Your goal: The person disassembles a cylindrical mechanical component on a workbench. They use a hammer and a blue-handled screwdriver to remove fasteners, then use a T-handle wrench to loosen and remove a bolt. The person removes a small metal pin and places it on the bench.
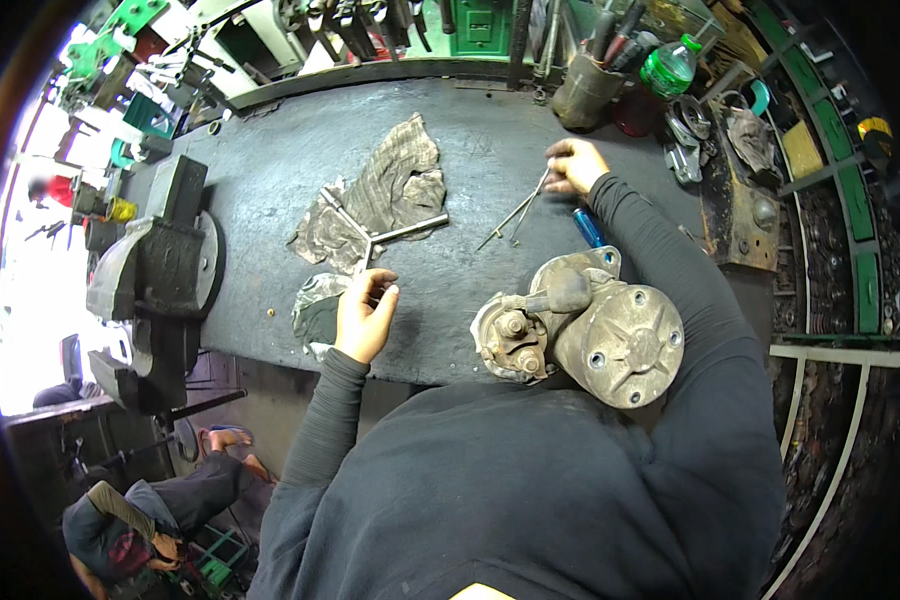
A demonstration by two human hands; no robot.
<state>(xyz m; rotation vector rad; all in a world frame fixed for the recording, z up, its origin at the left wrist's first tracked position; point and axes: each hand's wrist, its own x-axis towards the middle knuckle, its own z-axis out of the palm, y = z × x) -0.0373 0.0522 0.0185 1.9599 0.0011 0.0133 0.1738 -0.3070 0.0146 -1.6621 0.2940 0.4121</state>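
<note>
My left hand (pixel 368 315) has curled fingers around the lower arm of a metal Y-shaped wrench (pixel 410 228), which lies over a crumpled grey rag (pixel 390 165). A dark patterned cloth (pixel 315 310) is beside that hand. My right hand (pixel 575 168) pinches the upper end of thin metal rods (pixel 512 215) slanting down to the bench. A blue-handled tool (pixel 588 228) lies below it. Near the front edge, between my arms, rests a dirty cast-metal starter motor (pixel 620 345) with a smaller cylinder and threaded terminals on its left.
A bench vise (pixel 150 275) occupies the bench's left. At back right are a tool cup (pixel 580 95), a plastic bottle (pixel 660 75), metal parts (pixel 688 135) and a stained block (pixel 740 225). Tools line the back. Another person (pixel 120 530) crouches at lower left. Green shelving (pixel 850 210) stands right.
</note>
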